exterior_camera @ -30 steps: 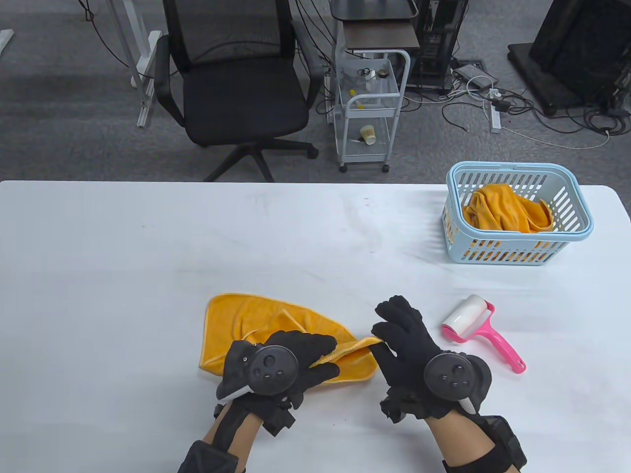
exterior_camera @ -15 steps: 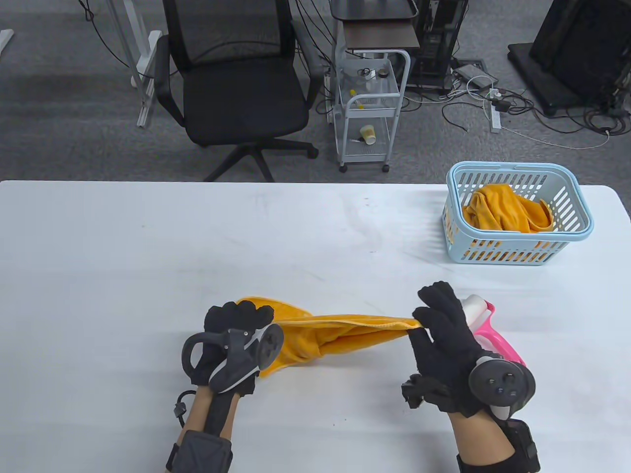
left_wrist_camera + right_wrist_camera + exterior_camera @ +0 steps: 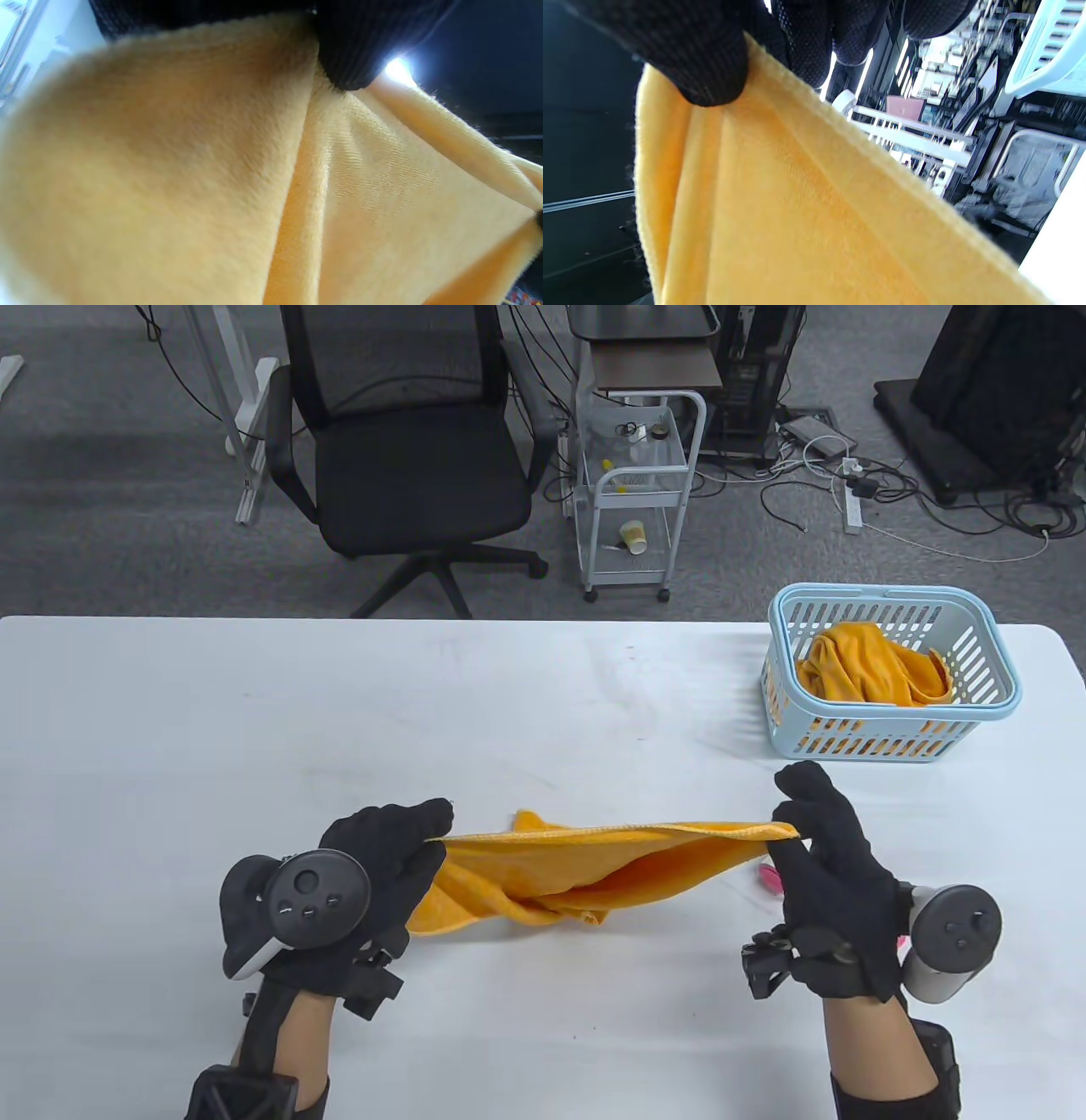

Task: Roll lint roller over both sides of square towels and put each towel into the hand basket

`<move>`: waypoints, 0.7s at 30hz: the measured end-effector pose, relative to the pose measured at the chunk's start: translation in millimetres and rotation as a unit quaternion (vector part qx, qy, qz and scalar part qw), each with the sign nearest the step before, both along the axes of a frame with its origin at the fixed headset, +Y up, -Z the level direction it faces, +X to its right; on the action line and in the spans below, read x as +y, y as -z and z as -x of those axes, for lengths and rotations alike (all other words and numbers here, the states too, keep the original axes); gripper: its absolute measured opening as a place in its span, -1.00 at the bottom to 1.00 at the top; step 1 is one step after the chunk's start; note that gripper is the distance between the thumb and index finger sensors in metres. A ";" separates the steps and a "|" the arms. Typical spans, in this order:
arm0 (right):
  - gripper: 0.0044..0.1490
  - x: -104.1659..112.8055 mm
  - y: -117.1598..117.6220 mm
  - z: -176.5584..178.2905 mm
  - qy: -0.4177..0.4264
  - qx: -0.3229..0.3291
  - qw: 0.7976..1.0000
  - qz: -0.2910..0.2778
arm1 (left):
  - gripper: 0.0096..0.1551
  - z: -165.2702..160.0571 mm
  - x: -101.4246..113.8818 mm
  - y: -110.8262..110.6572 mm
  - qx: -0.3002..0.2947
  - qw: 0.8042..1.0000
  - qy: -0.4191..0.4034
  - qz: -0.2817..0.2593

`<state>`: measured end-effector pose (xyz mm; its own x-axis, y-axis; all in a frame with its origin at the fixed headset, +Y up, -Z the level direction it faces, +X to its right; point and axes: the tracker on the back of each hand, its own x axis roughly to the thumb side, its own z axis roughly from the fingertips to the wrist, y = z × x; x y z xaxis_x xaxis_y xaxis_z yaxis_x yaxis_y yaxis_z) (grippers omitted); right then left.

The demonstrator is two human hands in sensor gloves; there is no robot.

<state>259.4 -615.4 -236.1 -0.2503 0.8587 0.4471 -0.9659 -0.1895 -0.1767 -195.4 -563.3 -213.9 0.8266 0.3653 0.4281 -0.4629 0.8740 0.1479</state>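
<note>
Two hands in black sensor gloves hold an orange square towel (image 3: pixel 594 869) stretched between them above a white table (image 3: pixel 254 729). The left hand (image 3: pixel 373 865) pinches one top corner of the towel between thumb and fingertips, its tracker facing up on the back of the hand. The right hand (image 3: pixel 827 865) pinches the opposite top corner in the same way, with its tracker turned out to the side. The top edge of the towel runs taut from one hand to the other, and the rest of the cloth sags below it in loose folds, the lowest fold close to or resting on the table; which of the two cannot be told.

In the left wrist view, a gloved thumb (image 3: pixel 348 51) presses into the orange cloth, which fills nearly the whole picture. In the right wrist view, the gloved fingers (image 3: pixel 704 55) clamp the hemmed edge of the towel, with cloth hanging down below them.

Just beside the right hand, mostly hidden behind it, a small pink part of the lint roller (image 3: pixel 770 878) shows on the table. Beyond the right hand, well apart from it, stands a light blue hand basket (image 3: pixel 984 645) with another orange towel (image 3: pixel 865 666) bunched inside.
</note>
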 end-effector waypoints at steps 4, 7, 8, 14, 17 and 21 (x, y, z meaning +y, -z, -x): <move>-0.56 31.7 -5.4 -4.2 -0.009 0.041 0.999 -0.009 | -0.55 1.8 46.8 -25.8 0.031 0.994 0.067 -0.082; -0.56 54.5 -7.2 -8.4 0.013 0.071 0.997 -0.010 | -0.59 3.5 84.9 -43.9 0.059 0.978 0.134 -0.148; -0.56 58.2 -4.4 -7.7 0.007 0.083 0.997 -0.001 | -0.60 2.6 89.8 -45.8 0.053 0.978 0.136 -0.151; -0.56 37.9 50.2 -2.7 0.030 0.086 0.990 0.106 | -0.53 -1.6 79.1 0.4 0.065 0.977 0.183 -0.087; -0.57 17.0 91.5 2.0 0.052 0.100 0.979 0.172 | -0.48 2.3 50.4 49.6 0.087 0.976 0.196 -0.035; -0.56 10.4 129.9 3.4 0.070 0.070 0.974 0.202 | -0.49 10.0 39.2 91.1 0.128 0.976 0.172 -0.026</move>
